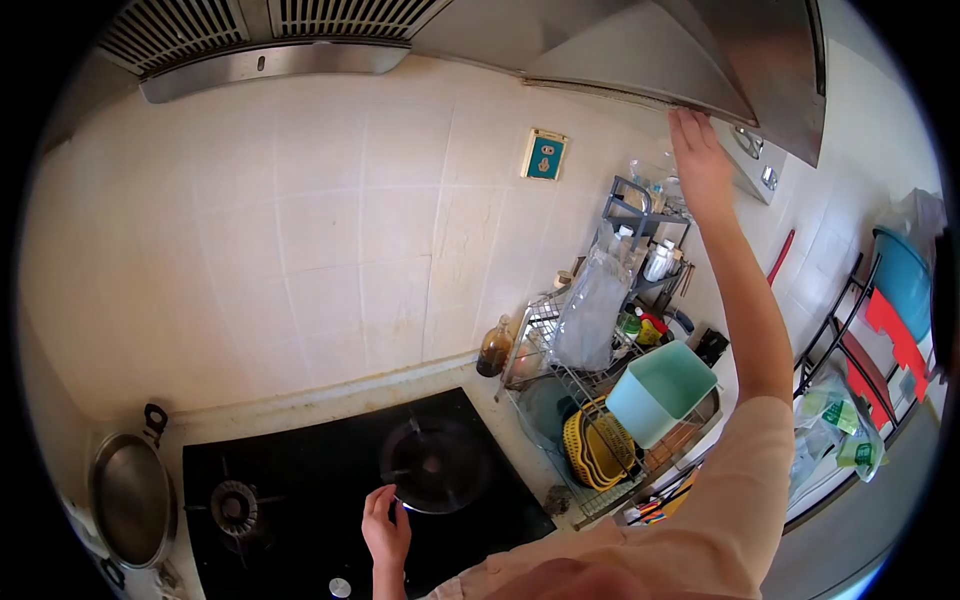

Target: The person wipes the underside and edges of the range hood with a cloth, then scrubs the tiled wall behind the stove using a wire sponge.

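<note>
My right hand (pixel 700 160) is raised at the upper right, its fingertips touching the lower edge of the metal range hood (pixel 640 60); whether they grip anything cannot be made out. At the lower centre, my left hand (pixel 387 525) has its fingers bent together at the near edge of a dark round pan (pixel 435 465). What those fingers hold, if anything, is too small to name. The pan sits on the right burner of the black stove (pixel 320 470). To the left, the other burner (pixel 234 508) is bare.
A wire rack (pixel 545 320) stands right of the stove, with a light green container (pixel 660 393) and yellow baskets (pixel 597 445). A brown bottle (pixel 494 347) is by the wall. A metal pan (pixel 133 500) lies far left. A blue basin (pixel 902 280) is far right.
</note>
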A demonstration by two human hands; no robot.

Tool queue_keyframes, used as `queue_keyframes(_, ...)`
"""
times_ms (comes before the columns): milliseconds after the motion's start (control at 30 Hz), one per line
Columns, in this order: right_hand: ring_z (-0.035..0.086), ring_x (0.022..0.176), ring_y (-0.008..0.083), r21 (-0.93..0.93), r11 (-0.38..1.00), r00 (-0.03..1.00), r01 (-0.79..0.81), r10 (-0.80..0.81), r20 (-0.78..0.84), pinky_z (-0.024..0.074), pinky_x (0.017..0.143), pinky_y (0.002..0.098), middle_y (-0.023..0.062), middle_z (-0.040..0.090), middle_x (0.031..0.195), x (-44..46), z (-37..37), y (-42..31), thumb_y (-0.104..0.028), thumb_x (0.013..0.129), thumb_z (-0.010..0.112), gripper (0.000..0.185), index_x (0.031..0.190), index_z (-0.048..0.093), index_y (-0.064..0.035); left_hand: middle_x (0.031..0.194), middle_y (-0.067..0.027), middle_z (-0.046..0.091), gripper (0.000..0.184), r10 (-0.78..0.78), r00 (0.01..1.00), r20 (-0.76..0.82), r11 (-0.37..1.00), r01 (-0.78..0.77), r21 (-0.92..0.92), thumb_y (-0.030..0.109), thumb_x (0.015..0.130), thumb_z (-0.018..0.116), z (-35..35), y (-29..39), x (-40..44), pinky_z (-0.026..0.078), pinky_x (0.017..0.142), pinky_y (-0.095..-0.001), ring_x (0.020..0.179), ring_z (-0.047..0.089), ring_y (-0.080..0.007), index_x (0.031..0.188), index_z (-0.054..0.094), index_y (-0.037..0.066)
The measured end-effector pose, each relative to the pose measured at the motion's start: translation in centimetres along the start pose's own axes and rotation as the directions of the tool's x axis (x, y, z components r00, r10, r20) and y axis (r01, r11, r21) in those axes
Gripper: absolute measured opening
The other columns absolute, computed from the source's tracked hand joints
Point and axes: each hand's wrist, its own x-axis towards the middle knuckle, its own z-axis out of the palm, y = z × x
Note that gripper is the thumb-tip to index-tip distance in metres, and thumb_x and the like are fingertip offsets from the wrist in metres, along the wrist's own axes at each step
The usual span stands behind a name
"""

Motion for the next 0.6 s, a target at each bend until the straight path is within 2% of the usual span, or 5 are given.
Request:
queue_keyframes(200,0.05,0.108,0.0247,0.133,0.991,0.988,0.005,-0.025,0.153,0.0471,0.087,0.0327,0.0075,0.054,0.116,-0.9,-0.9,1.8,-0.004,0.074,0.051,0.041,0.114,0.055,-0.0026,0.1,-0.0156,0.06,0.024,0.014,0.999,0.041,0.998,-0.012,-0.055,-0.004,0.076,0.059,0.4,1.2,-0.5,0.05,0.072,-0.0324,0.083,0.062,-0.0277,0.099,0.061,-0.002)
queue_keyframes(300,0.051,0.106,0.0199,0.097,0.992,0.996,0.083,-0.081,-0.028,0.0502,0.079,0.0293,0.0044,0.056,0.107,-0.5,-1.2,1.7,-0.006,0.072,0.054,0.033,0.105,0.059,-0.0023,0.099,-0.0157,0.06,0.022,0.082,0.996,0.023,0.995,-0.081,-0.059,-0.004,0.076,0.059,1.3,0.7,-0.7,0.05,0.07,-0.0322,0.08,0.062,-0.0269,0.098,0.062,-0.002)
queue_keyframes(400,0.052,0.102,0.0204,0.078,0.992,0.992,0.102,-0.107,0.065,0.0504,0.077,0.0296,0.0046,0.056,0.101,1.0,0.7,0.6,-0.006,0.071,0.054,0.03,0.1,0.06,-0.0021,0.097,-0.015,0.061,0.02,0.11,0.992,0.062,0.993,-0.107,-0.054,-0.002,0.076,0.059,1.1,2.1,-0.8,0.05,0.067,-0.0323,0.075,0.062,-0.0271,0.097,0.062,-0.001)
queue_keyframes(500,0.052,0.099,0.0204,-0.011,0.996,0.995,0.087,-0.086,0.05,0.0504,0.077,0.0292,0.0043,0.055,0.098,0.8,0.1,0.5,-0.007,0.069,0.055,0.029,0.097,0.06,-0.0017,0.097,-0.0148,0.061,0.021,0.102,0.99,0.094,0.988,-0.09,-0.124,-0.002,0.076,0.059,1.0,3.4,-0.6,0.051,0.065,-0.0322,0.076,0.062,-0.0276,0.097,0.062,-0.001)
queue_keyframes(600,0.052,0.097,0.0205,-0.031,0.999,0.994,-0.042,0.045,0.104,0.0505,0.076,0.0288,0.0048,0.055,0.099,0.0,-1.2,0.4,-0.009,0.069,0.054,0.029,0.096,0.06,-0.0017,0.097,-0.0149,0.061,0.02,0.142,0.988,0.066,0.987,-0.136,-0.086,-0.002,0.076,0.059,0.7,2.5,-1.0,0.05,0.064,-0.0314,0.077,0.063,-0.0281,0.095,0.063,-0.001)
